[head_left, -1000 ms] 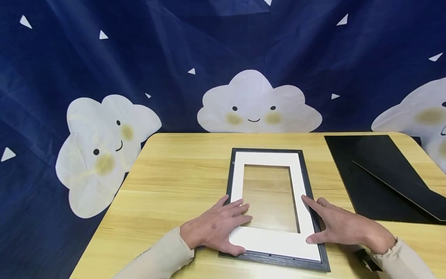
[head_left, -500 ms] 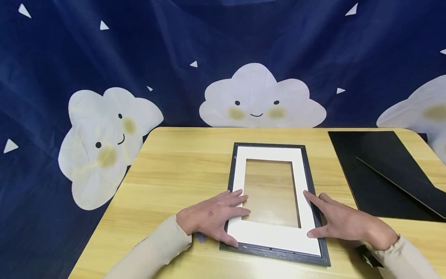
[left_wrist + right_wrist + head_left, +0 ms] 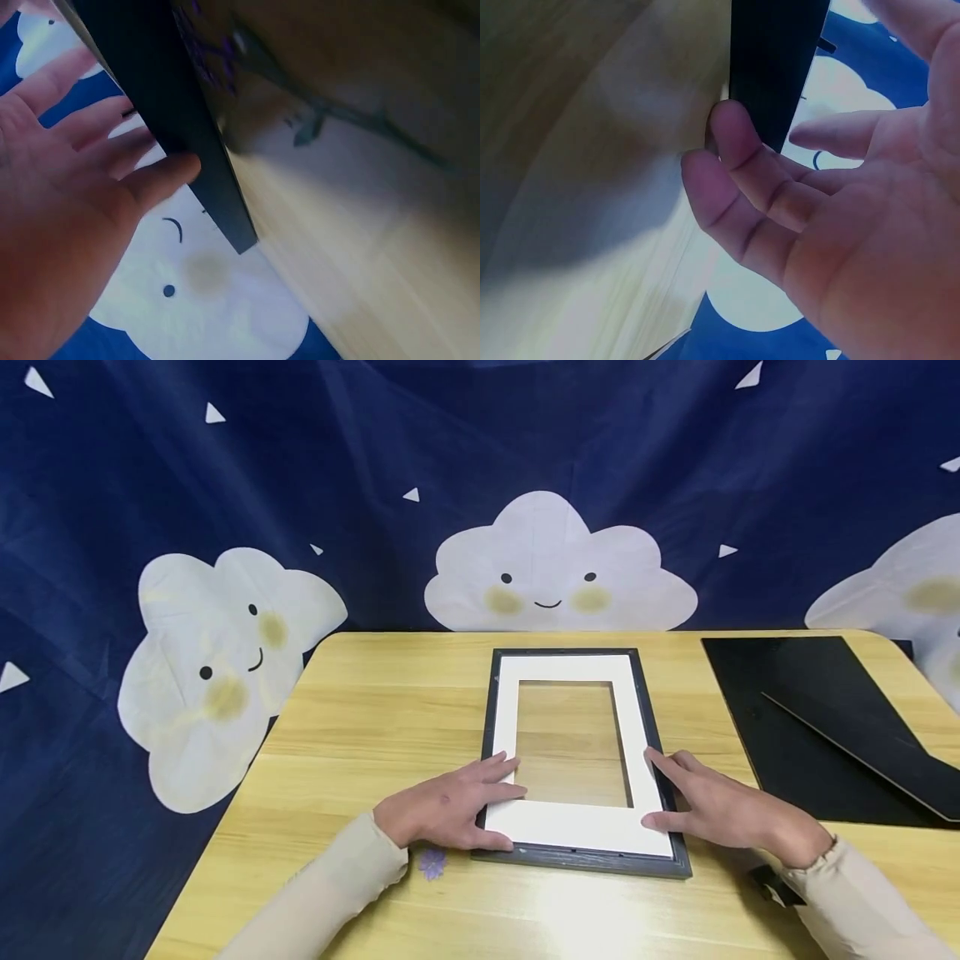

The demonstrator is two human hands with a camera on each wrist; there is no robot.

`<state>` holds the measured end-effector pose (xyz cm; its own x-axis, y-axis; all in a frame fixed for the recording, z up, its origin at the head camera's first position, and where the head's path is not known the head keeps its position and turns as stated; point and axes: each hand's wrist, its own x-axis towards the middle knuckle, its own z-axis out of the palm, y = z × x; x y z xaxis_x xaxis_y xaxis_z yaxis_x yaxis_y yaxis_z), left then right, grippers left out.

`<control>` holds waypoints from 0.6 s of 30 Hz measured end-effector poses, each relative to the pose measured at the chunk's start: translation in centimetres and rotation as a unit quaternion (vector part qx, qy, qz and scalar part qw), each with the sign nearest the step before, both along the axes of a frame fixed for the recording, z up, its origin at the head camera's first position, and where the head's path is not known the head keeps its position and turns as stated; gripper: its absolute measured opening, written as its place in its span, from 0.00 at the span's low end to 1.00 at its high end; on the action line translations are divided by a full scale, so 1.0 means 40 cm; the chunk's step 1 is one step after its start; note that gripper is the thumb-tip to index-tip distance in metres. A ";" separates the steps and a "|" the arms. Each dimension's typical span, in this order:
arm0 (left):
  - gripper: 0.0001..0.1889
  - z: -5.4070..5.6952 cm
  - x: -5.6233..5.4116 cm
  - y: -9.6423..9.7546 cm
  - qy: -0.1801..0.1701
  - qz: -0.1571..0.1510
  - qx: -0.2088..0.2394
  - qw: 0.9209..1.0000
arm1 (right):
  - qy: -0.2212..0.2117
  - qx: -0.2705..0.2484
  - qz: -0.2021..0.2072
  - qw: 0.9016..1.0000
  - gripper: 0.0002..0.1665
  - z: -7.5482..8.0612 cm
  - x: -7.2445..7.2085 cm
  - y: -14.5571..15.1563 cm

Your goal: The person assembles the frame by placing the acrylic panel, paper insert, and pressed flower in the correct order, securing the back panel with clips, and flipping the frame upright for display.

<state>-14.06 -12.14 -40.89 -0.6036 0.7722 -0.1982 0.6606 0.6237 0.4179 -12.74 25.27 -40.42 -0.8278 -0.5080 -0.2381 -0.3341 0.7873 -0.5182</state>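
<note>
A black picture frame (image 3: 652,718) lies flat on the wooden table, with a white mat (image 3: 577,827) inside it. Wood grain shows through the mat's window. My left hand (image 3: 453,802) rests at the frame's lower left, fingers spread over the mat and thumb at the bottom rail. In the left wrist view, one fingertip (image 3: 187,169) touches the frame's dark outer side. On the opposite rail is my right hand (image 3: 720,806), thumb and index finger on the mat. The right wrist view shows two of its bent fingers (image 3: 735,131) right at the frame's side.
Two black boards (image 3: 795,727) overlap at the table's right, one tilted. Beside my left wrist a purple flower (image 3: 432,864) lies on the table (image 3: 375,718); its green stem (image 3: 360,116) shows in the left wrist view. A blue cloud-print curtain (image 3: 375,443) hangs behind.
The frame and its mat have slid away from me and slightly left, with both hands moving along. The purple flower, formerly mostly hidden by my left hand, now shows.
</note>
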 end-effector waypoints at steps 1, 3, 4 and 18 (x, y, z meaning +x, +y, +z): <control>0.35 0.001 -0.004 -0.003 -0.011 0.003 0.004 1.000 | -0.004 -0.002 -0.003 1.000 0.63 -0.001 0.001 -0.001; 0.35 0.003 -0.011 -0.010 -0.031 0.009 0.013 0.999 | -0.007 -0.004 -0.007 1.000 0.66 -0.002 0.002 -0.004; 0.34 0.004 -0.015 -0.013 -0.037 0.013 0.013 0.999 | -0.008 -0.004 -0.009 1.000 0.67 -0.002 0.003 -0.006; 0.38 0.002 -0.012 0.004 0.005 0.030 -0.014 0.999 | -0.005 0.019 -0.017 1.000 0.66 -0.002 0.014 -0.022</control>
<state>-14.54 -11.98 -40.80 -0.6506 0.7291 -0.2126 0.6262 0.6734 0.3930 -12.19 24.41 -40.49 -0.8420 -0.4701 -0.2646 -0.3022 0.8174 -0.4905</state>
